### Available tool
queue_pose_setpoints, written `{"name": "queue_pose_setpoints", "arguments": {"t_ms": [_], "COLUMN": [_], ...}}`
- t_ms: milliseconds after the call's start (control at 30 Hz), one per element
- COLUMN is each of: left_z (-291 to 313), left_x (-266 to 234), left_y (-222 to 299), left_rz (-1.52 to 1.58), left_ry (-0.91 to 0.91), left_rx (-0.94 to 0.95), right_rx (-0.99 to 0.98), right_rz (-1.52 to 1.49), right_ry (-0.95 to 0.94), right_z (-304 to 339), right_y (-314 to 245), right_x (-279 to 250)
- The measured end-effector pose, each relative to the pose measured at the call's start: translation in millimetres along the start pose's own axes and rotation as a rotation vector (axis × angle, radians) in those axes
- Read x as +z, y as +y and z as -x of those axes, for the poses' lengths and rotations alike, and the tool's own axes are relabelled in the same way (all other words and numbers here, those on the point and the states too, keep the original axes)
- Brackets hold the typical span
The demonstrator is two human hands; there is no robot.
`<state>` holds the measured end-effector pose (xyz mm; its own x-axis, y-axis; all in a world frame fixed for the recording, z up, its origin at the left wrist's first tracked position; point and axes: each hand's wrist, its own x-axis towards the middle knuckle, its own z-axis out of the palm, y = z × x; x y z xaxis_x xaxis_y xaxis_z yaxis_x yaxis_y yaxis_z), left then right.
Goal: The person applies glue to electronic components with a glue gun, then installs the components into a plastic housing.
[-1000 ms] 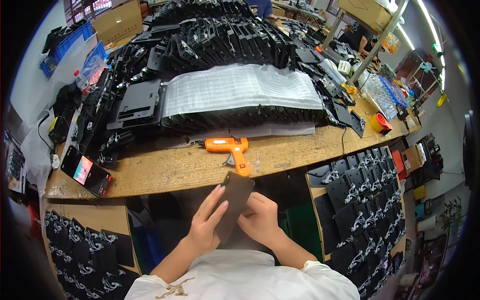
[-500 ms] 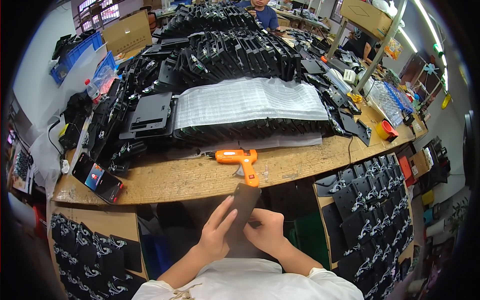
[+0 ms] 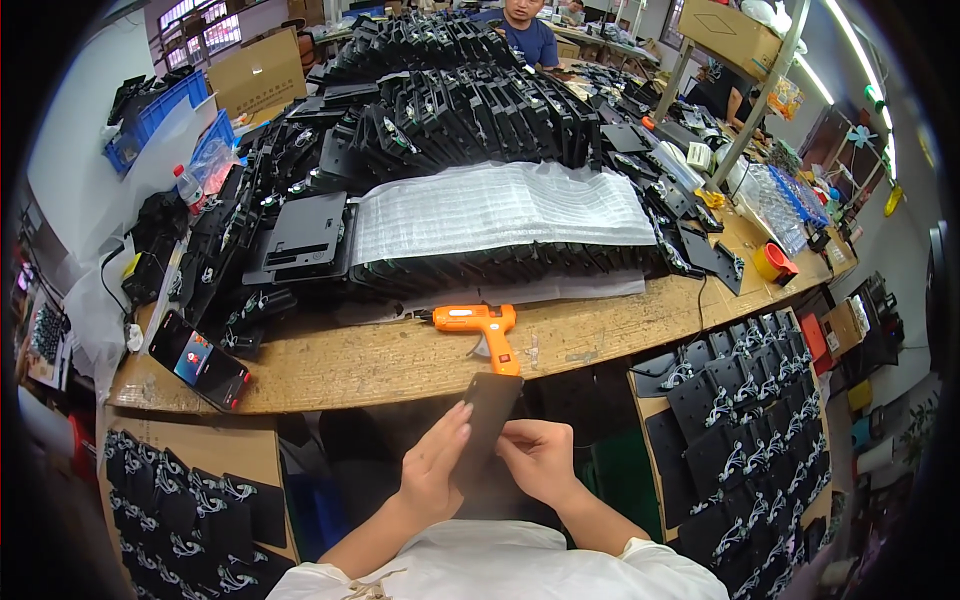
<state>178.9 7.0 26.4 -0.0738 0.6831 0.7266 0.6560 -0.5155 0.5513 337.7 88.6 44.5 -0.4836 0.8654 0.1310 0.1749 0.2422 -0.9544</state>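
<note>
A flat black panel [image 3: 492, 410] is held tilted in front of my body, just below the table's front edge. My left hand [image 3: 432, 468] grips it from the left, its fingers lying along the face. At its right edge my right hand [image 3: 541, 462] has curled, closed fingers; whatever they pinch is hidden. Just beyond the panel's upper end, an orange hot glue gun [image 3: 480, 321] lies on the table, nozzle to the left and handle toward me.
Rows of black panels [image 3: 460, 120] cover the table [image 3: 590, 335], some beneath white foam sheeting [image 3: 500, 210]. A phone [image 3: 198, 360] leans at the front left. Cartons with wired panels [image 3: 740, 420] stand on both sides below. Red tape [image 3: 773, 262] sits right; a person [image 3: 527, 40] is across.
The view has shifted slightly. My right hand's fingers have moved a little along the panel's right edge, while my left hand keeps its hold. The glue gun stays on the table.
</note>
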Motion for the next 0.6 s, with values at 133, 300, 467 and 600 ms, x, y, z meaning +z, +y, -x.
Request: {"name": "queue_pose_setpoints", "arguments": {"t_ms": [133, 300, 467, 600], "left_z": [12, 8, -5, -11], "left_x": [7, -2, -8, -15], "left_y": [-7, -2, 9, 11], "left_rz": [0.026, -0.088, 0.022, 0.033], "left_ry": [0.082, -0.004, 0.006, -0.098], "left_rx": [-0.093, -0.121, -0.205, -0.135], "right_rx": [-0.154, 0.171, 0.273, 0.151], "right_rz": [0.206, -0.15, -0.327, -0.277], "right_ry": [-0.046, -0.305, -0.295, -0.194], "right_z": [-2, 2, 2, 5], "right_y": [-9, -6, -1, -7], "right_x": [-2, 0, -4, -1]}}
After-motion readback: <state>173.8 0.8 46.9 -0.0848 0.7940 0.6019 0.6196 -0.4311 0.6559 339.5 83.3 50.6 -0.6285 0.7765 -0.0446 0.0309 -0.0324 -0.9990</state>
